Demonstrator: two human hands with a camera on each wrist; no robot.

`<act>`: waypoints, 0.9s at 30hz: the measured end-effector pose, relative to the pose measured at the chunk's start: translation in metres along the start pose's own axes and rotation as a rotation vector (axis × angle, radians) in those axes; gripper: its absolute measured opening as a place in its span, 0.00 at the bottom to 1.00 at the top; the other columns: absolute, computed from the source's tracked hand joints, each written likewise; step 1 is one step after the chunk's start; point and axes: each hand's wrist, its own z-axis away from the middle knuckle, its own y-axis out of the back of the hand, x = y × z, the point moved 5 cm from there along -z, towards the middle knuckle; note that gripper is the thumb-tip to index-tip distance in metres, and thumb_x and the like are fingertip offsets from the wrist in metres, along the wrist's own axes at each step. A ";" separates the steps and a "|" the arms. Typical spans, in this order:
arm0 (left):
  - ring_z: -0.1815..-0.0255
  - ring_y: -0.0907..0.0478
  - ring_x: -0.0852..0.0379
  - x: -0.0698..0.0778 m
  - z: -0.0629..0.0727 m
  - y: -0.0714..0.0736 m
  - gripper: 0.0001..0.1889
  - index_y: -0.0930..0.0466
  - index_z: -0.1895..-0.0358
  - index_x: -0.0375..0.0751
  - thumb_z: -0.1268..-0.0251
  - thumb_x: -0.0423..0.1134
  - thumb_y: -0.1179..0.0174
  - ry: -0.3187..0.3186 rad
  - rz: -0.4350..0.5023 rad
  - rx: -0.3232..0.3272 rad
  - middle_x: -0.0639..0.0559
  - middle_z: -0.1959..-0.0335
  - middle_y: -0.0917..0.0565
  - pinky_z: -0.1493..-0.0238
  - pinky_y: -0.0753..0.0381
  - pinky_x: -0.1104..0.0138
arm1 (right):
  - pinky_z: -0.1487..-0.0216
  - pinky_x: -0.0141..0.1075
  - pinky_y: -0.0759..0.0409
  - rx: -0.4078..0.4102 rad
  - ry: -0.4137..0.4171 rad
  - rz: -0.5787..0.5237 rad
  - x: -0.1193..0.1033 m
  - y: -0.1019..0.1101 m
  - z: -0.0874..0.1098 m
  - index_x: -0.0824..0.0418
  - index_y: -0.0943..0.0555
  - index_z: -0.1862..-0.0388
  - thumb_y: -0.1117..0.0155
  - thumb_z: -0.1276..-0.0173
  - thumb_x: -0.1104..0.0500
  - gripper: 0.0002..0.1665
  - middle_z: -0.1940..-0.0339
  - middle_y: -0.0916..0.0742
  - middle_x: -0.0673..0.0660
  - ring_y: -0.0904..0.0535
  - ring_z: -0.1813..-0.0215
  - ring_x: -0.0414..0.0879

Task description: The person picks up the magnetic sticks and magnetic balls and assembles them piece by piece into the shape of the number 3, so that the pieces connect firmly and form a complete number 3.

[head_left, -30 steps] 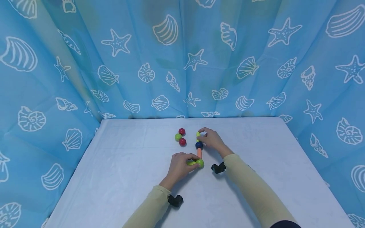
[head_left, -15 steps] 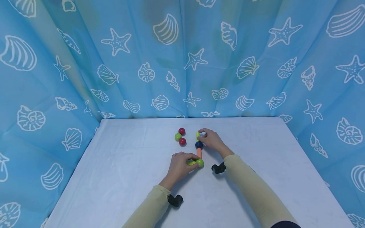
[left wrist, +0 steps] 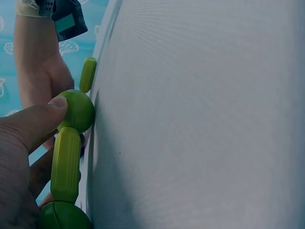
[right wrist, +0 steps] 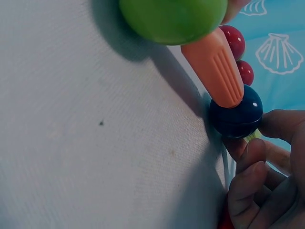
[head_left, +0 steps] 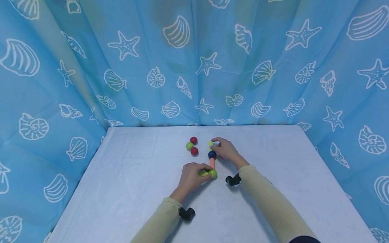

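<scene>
Rods and balls from a building set are joined into an angled chain on the table. My left hand (head_left: 189, 175) pinches the light green ball (head_left: 213, 173) at the chain's near corner, its thumb on the ball in the left wrist view. A yellow-green rod (left wrist: 66, 164) runs from that ball to a darker green ball (left wrist: 64, 217). Away from the corner, an orange rod (right wrist: 215, 69) leads to a dark blue ball (right wrist: 237, 112). My right hand (head_left: 225, 147) pinches a yellow rod (head_left: 211, 144) beyond the blue ball; its fingers partly hide the rod.
Two red balls (head_left: 194, 151) and a green ball (head_left: 189, 146) lie left of the chain, close together. A white cloth covers the table (head_left: 136, 162). Behind and at both sides hangs a blue shell-patterned curtain (head_left: 194, 67).
</scene>
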 end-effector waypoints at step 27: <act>0.51 0.23 0.58 0.002 0.001 0.001 0.15 0.11 0.49 0.59 0.38 0.51 0.27 -0.004 0.011 0.010 0.66 0.56 0.12 0.34 0.34 0.48 | 0.65 0.36 0.22 0.010 0.032 0.041 -0.001 0.005 0.009 0.51 0.28 0.27 0.38 0.25 0.48 0.29 0.57 0.15 0.56 0.19 0.69 0.48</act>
